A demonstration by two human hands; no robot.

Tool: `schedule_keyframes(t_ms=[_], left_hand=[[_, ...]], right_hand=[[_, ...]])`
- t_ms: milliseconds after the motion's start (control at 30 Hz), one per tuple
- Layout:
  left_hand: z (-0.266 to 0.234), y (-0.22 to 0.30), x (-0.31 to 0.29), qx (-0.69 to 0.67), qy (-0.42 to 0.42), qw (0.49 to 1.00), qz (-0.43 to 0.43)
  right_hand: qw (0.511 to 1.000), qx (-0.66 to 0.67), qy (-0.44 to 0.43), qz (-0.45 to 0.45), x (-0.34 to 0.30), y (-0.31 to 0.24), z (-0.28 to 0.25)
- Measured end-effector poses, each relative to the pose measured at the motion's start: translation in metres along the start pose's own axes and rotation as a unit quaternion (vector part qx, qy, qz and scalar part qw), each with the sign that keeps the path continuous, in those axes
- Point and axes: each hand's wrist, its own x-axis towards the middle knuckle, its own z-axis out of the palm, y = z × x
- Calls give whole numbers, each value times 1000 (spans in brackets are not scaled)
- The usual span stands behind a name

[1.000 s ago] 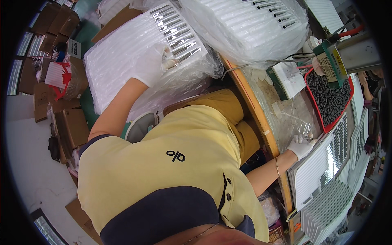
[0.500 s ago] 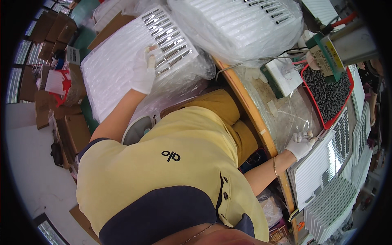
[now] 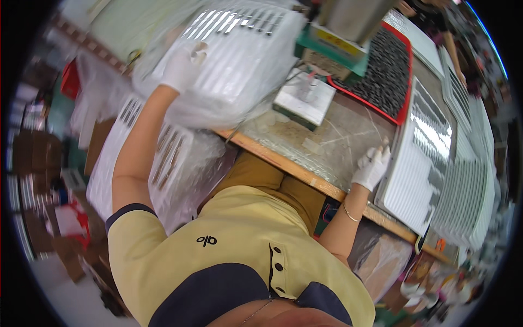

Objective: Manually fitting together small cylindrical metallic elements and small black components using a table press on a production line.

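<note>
My left hand [image 3: 185, 66], in a white glove with bare fingertips showing, is over a plastic-wrapped white ribbed tray [image 3: 231, 82]. Shiny metal tubes [image 3: 229, 23] lie in rows along the tray's far part, beyond the fingers. Those fingers are bent and blurred, so whether they hold anything does not show. Low over the workbench [image 3: 348, 122], my gloved right hand [image 3: 372, 168] has its fingers curled together, thumb and fingertips upward. What they pinch, if anything, is too small to make out. Right beside it lies a flat white ribbed tray [image 3: 406, 193] with shiny tubes in its far half.
A red bin [image 3: 404, 111] of small black parts [image 3: 384, 65] stands behind a green-and-grey bench machine [image 3: 348, 38]. A white-topped box [image 3: 305, 98] sits nearer. Stacked white trays [image 3: 463, 201] stand at right; another wrapped tray [image 3: 163, 158] is under my left arm.
My view has swung toward the left. My left hand has gone from the tubes of the nearer wrapped tray to the farther wrapped one. My right hand stays beside the flat tray.
</note>
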Motion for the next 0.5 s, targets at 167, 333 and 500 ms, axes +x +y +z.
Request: schedule_keyframes(t_ms=[167,333,500], left_hand=[[54,-71,116,187,-38,980,-62],[48,-91,121,228,-112,960,-118],[45,-112,117,106,-35,985,-130]], right_hand=[[994,-67,66,-47,8,5,2],[997,-67,37,5,14,7,2],[994,-107,21,16,16,11,0]])
